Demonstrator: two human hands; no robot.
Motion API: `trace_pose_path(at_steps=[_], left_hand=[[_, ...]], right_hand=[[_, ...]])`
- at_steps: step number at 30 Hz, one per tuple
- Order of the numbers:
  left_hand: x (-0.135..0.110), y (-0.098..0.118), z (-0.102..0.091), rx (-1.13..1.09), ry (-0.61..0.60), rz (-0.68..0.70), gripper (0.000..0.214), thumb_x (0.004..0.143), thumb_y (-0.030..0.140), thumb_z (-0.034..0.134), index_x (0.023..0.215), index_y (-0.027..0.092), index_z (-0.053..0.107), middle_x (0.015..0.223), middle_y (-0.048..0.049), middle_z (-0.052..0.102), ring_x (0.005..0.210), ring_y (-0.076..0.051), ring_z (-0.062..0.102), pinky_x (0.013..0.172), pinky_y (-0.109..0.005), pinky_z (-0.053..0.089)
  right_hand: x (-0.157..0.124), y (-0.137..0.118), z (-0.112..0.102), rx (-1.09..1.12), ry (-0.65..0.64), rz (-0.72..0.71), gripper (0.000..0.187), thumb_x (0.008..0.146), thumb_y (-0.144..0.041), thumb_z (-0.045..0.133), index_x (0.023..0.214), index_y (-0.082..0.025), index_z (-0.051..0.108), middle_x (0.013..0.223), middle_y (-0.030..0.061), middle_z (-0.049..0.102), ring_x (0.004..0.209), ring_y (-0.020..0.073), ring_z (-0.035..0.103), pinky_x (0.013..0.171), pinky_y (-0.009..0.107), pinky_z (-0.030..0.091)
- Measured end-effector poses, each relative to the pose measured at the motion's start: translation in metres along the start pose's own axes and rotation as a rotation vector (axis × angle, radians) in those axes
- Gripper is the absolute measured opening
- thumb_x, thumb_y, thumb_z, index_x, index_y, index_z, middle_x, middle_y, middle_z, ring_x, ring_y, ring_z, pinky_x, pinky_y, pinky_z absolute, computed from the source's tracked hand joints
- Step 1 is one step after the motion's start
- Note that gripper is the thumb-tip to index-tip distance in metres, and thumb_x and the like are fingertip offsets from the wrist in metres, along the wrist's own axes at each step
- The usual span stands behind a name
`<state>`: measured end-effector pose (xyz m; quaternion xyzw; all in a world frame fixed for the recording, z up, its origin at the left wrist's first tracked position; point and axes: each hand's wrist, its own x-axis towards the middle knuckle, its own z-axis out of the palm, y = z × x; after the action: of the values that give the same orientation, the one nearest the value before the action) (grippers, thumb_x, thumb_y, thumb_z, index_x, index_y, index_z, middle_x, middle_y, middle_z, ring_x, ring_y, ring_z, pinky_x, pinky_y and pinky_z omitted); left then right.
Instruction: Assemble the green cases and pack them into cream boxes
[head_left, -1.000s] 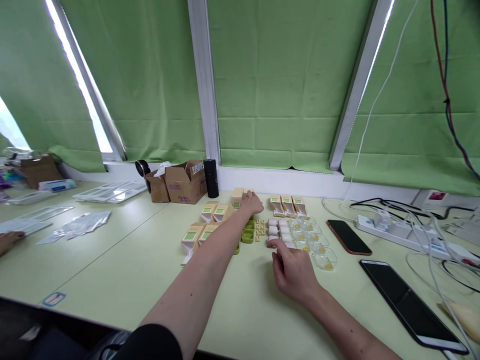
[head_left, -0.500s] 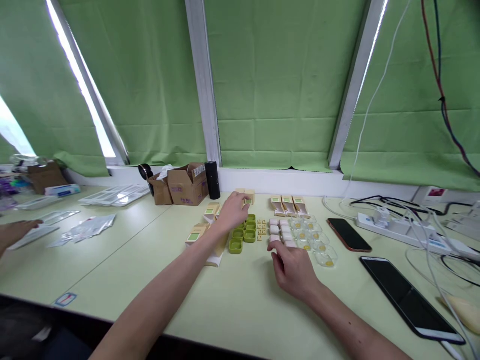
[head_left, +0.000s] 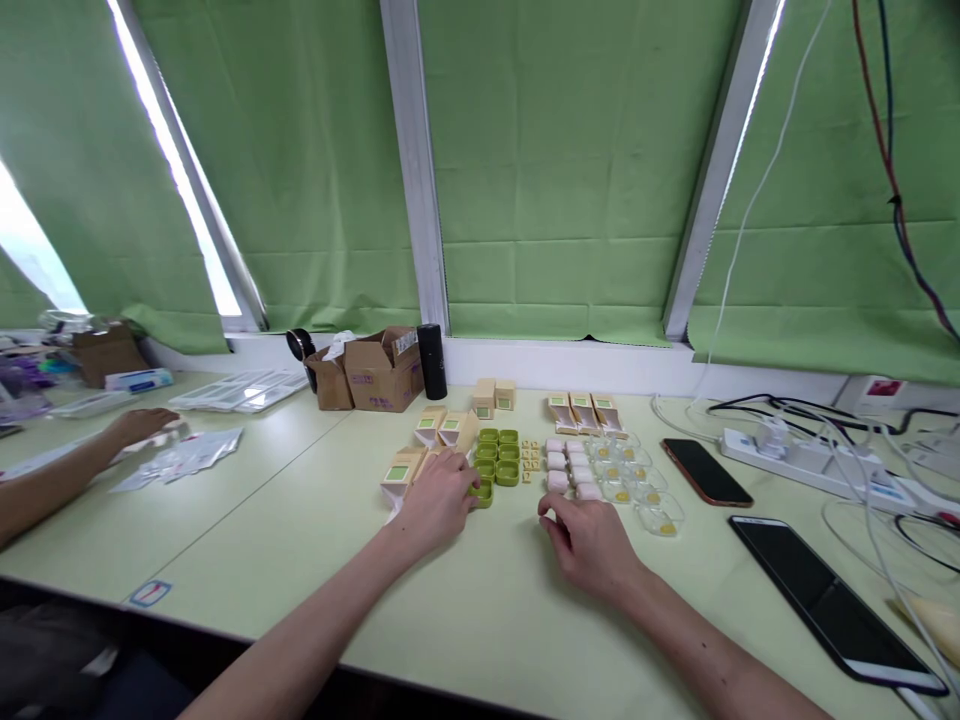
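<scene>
My left hand (head_left: 439, 498) reaches over the table, its fingertips closed at the left edge of the nearest small green square container (head_left: 484, 495). Behind that one, several more green containers (head_left: 508, 472) stand in two columns. Cream cartons (head_left: 398, 473) with green labels lie beside and partly under my left hand. My right hand (head_left: 592, 540) rests with curled fingers just in front of rows of pale pink blocks (head_left: 556, 481); no object shows in it. Tiny yellow pieces (head_left: 530, 455) lie between the containers and the blocks. Clear cups (head_left: 660, 517) with yellow bits sit right of the blocks.
Two cartons (head_left: 484, 396) stand at the back, and three open ones (head_left: 581, 412) farther right. Phones (head_left: 706, 470) and a power strip (head_left: 814, 468) with cables lie at the right. Cardboard boxes (head_left: 384, 372) and a black cylinder (head_left: 431, 362) stand behind. Another person's hand (head_left: 144, 427) is at the left.
My left hand has come back from the rear cartons to the nearest green container. My right hand has barely moved. The other person's hand has reached farther in toward the plastic bags.
</scene>
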<state>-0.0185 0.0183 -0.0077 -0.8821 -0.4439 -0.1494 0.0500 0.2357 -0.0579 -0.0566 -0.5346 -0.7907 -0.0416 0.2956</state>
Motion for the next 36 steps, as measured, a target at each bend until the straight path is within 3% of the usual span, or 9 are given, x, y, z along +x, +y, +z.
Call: trace_pose_path(at_steps=[6,11,18,23,27,31,36], left_hand=[[-0.003,0.002,0.007,0.008,-0.007,0.006,0.013,0.090,0.016,0.067,0.082,0.021,0.075,0.099,-0.0095,0.071,0.105,-0.031,0.063,0.087,-0.045,0.049],[-0.005,0.014,0.004,-0.001,0.045,0.082,0.019,0.093,0.012,0.063,0.078,0.021,0.072,0.095,-0.0086,0.068,0.101,-0.030,0.061,0.085,-0.043,0.047],[0.000,0.043,-0.006,0.028,0.159,0.285,0.020,0.101,0.016,0.056,0.088,0.021,0.071,0.094,-0.0089,0.066,0.095,-0.027,0.057,0.080,-0.041,0.044],[0.015,0.060,-0.016,-0.021,0.223,0.403,0.016,0.099,0.018,0.057,0.089,0.021,0.069,0.094,-0.0087,0.066,0.096,-0.026,0.058,0.085,-0.043,0.044],[0.029,0.060,-0.020,-0.148,0.316,0.452,0.012,0.094,0.019,0.059,0.101,0.021,0.069,0.103,-0.0100,0.068,0.101,-0.027,0.059,0.093,-0.047,0.046],[0.032,0.052,-0.012,-0.325,0.471,0.491,0.036,0.088,0.015,0.059,0.123,0.021,0.063,0.122,-0.0132,0.068,0.114,-0.031,0.060,0.102,-0.053,0.047],[0.026,0.046,0.007,-0.373,0.526,0.535,0.053,0.087,0.011,0.063,0.139,0.020,0.053,0.129,-0.0145,0.070,0.118,-0.032,0.062,0.101,-0.053,0.050]], right_hand=[[0.000,-0.003,-0.001,0.018,-0.039,0.006,0.013,0.091,-0.015,0.061,0.099,-0.024,0.064,0.074,-0.0008,0.077,0.062,0.0178,0.068,0.058,0.028,0.027],[0.001,-0.006,-0.004,0.065,-0.060,0.011,0.024,0.091,-0.016,0.063,0.113,-0.024,0.061,0.081,-0.0006,0.075,0.068,0.0186,0.068,0.061,0.028,0.036],[0.003,-0.006,-0.005,0.276,0.091,-0.007,0.050,0.093,-0.020,0.061,0.140,-0.024,0.047,0.135,0.0131,0.067,0.105,0.0235,0.072,0.075,0.034,0.059],[0.006,0.001,0.000,0.417,0.201,0.044,0.050,0.096,-0.019,0.058,0.143,-0.025,0.045,0.131,0.0127,0.068,0.108,0.0235,0.072,0.078,0.036,0.065],[0.008,0.005,-0.001,0.539,0.308,0.085,0.046,0.097,-0.021,0.058,0.141,-0.025,0.047,0.131,0.0132,0.067,0.110,0.0238,0.071,0.074,0.034,0.066],[0.008,0.005,-0.005,0.592,0.393,0.091,0.043,0.098,-0.023,0.059,0.140,-0.028,0.049,0.135,0.0121,0.066,0.116,0.0253,0.069,0.073,0.033,0.067],[0.007,0.003,-0.007,0.616,0.411,0.053,0.044,0.099,-0.023,0.060,0.140,-0.030,0.050,0.138,0.0112,0.065,0.121,0.0261,0.069,0.075,0.034,0.068]])
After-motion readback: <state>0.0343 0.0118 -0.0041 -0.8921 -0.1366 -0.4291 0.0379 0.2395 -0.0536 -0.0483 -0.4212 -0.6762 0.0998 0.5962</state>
